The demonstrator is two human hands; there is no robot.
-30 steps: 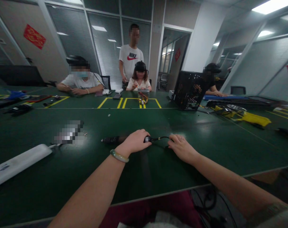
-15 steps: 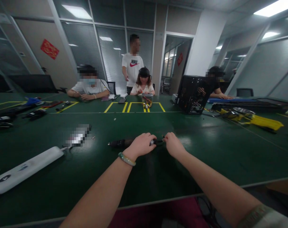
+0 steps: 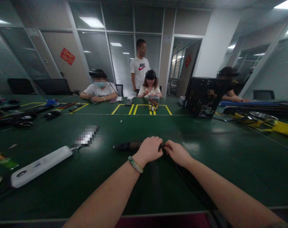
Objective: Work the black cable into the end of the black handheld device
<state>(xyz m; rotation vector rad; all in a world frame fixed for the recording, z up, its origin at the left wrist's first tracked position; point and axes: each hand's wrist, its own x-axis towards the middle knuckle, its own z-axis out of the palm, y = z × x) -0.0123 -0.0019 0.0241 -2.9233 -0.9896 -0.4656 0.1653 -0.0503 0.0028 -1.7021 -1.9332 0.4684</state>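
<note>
A slim black electric screwdriver (image 3: 126,146) lies across the green table, its metal tip pointing left. My left hand (image 3: 151,148), with a bangle at the wrist, is wrapped over the rear part of its body from above. Close against it on the right, my right hand (image 3: 178,152) pinches at the tool's tail end, where a black cable (image 3: 184,177) trails down under my right forearm towards the table edge. The fingertips of both hands nearly meet, so the joint between cable and tool is mostly hidden.
A long white device (image 3: 43,164) with a cord and a blurred-out phone-like object (image 3: 87,136) lie to the left. Ahead right stands a black computer case (image 3: 200,98). Several people are across the green table (image 3: 98,196); one handles a wired grey box (image 3: 153,100).
My view has turned a little left. My left hand has slid back along the screwdriver towards its tail, closing the gap to my right hand. The cable now shows below my right hand.
</note>
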